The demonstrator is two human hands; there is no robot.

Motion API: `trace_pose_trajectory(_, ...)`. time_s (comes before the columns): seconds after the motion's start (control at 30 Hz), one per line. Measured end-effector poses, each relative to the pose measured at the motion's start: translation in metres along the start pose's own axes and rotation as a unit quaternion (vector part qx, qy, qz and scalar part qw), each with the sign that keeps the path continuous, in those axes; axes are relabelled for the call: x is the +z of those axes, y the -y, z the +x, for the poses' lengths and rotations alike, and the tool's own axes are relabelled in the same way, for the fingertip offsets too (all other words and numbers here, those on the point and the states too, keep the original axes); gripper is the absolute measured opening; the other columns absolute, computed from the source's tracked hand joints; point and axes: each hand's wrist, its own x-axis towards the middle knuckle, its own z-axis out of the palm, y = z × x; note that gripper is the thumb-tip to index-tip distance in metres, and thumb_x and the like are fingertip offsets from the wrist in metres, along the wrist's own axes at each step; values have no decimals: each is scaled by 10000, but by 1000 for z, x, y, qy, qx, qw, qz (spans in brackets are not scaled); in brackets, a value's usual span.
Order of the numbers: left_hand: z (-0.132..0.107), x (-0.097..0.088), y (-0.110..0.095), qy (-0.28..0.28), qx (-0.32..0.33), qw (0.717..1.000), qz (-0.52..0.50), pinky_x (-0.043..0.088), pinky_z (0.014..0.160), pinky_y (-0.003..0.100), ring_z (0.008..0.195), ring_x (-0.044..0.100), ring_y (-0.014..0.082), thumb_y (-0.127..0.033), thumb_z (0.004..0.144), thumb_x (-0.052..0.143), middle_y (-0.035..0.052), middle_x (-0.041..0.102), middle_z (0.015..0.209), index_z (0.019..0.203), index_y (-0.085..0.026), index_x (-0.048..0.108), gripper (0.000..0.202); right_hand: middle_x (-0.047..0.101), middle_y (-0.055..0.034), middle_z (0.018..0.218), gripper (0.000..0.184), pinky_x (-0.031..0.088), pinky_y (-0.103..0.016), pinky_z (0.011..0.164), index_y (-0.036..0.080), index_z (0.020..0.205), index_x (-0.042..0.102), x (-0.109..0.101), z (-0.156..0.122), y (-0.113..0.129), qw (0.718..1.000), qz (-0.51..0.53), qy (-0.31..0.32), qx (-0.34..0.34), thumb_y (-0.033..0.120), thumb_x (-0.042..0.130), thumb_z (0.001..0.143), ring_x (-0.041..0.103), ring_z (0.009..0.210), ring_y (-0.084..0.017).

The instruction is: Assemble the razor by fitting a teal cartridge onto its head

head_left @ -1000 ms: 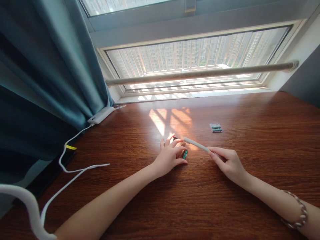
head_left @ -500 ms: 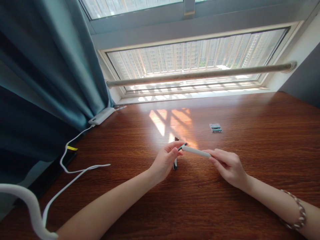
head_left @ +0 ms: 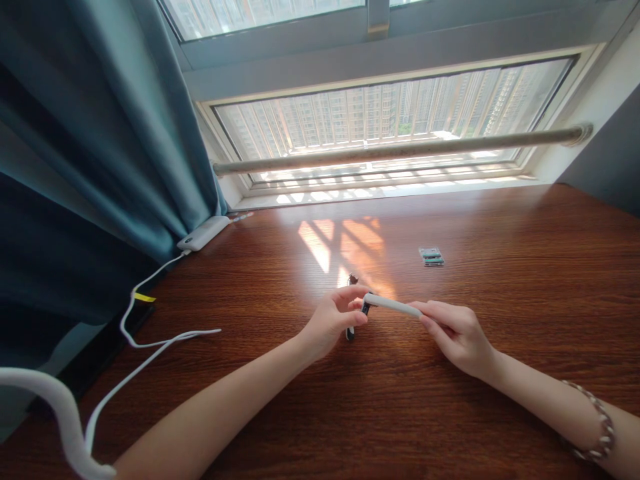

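A pale grey-white razor handle [head_left: 393, 305] slants across the middle of the table, raised above the wood. My right hand [head_left: 457, 333] pinches its right end between thumb and fingers. At the handle's left end sits a dark razor head [head_left: 367, 305]. My left hand [head_left: 335, 319] has its index finger at the upper edge of the head and its thumb near the lower one. Beneath and behind the left fingers lies a slim black-and-white object [head_left: 351, 331] with a dark brown top; my hand hides its middle.
A clear pack with teal and dark strips [head_left: 431, 257] lies behind my right hand. At the left are a white power bank [head_left: 204, 233], a white cable [head_left: 150, 343], a yellow tag [head_left: 144, 297] and blue curtains [head_left: 150, 133]. Windows stand behind the wooden table [head_left: 540, 300].
The razor head has turned: its dark face now shows steeply at the handle's end, where a thin teal-edged side showed before. My left thumb has moved lower; my right hand stays put.
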Motion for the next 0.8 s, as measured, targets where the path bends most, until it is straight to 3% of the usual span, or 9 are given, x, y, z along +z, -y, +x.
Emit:
trace_pose_trajectory(0.27, 1, -4, -3, -14, 46, 992, 119, 364, 723, 287, 780, 467, 165, -269, 516, 744, 49, 567, 797, 867, -155, 669, 376, 606, -42, 715, 258, 407, -232, 545, 181, 1048, 584, 0, 0, 0, 1000, -11, -2, 10, 218, 444, 835, 547, 589, -132)
trace_pose_trajectory(0.47, 2, -5, -3, -33, 94, 988, 117, 361, 711, 290, 753, 455, 157, -290, 538, 735, 35, 543, 767, 868, -176, 686, 353, 582, -30, 657, 276, 401, -230, 521, 178, 1065, 582, 0, 1, 0, 1000, -11, 10, -25, 221, 438, 833, 527, 542, -124)
trace_pose_trajectory(0.6, 3, -5, -3, -35, 104, 986, 123, 358, 752, 312, 796, 467, 175, -292, 531, 740, 44, 553, 794, 882, -181, 688, 372, 561, -18, 608, 263, 401, -232, 516, 179, 1036, 596, 2, 1, -1, 999, -30, -11, 3, 236, 434, 837, 519, 522, -127)
trace_pose_trajectory(0.8, 3, -6, -2, -33, 103, 987, 122, 352, 784, 318, 811, 475, 173, -270, 554, 733, 43, 571, 809, 945, -204, 673, 401, 619, -48, 748, 258, 438, -243, 613, 187, 1039, 593, 3, 2, -2, 998, -34, -27, 38, 241, 433, 844, 577, 655, -151)
